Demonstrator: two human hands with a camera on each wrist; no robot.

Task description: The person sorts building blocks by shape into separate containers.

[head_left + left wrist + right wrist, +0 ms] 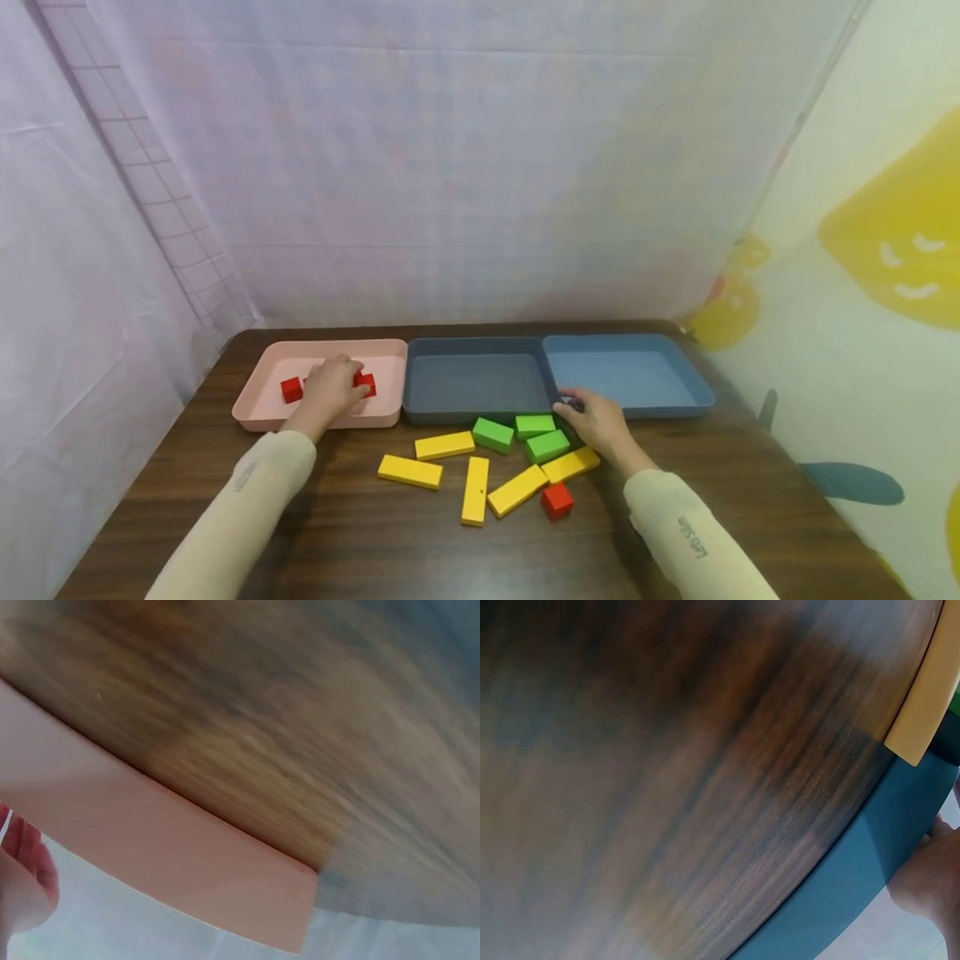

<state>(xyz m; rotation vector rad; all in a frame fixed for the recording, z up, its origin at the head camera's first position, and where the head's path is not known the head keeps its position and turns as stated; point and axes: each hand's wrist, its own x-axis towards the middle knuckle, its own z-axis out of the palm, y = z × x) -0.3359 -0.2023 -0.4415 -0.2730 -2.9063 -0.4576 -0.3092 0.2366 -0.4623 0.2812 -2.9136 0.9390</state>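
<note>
My left hand (pixel 330 390) reaches down into the pink tray (pixel 262 367), its fingers and thumb curled about a red cube (pixel 367 383); the hand partly hides the grip. Another red cube (pixel 292 389) lies left of this hand in the same tray, and a bit of red shows behind the hand. My right hand (pixel 600 421) is over the front edge where the dark grey tray (pixel 480 412) meets the blue tray (pixel 637 410). Its thumb and fingers are apart, with nothing seen between them. Green blocks (pixel 547 447) lie just left of it.
Several yellow blocks (pixel 410 472) and a lone red cube (pixel 557 502) lie on the brown wooden table (pixel 360 542) before the trays. A white curtain (pixel 450 167) hangs behind the table; a wall with yellow prints (pixel 900 217) stands at the right.
</note>
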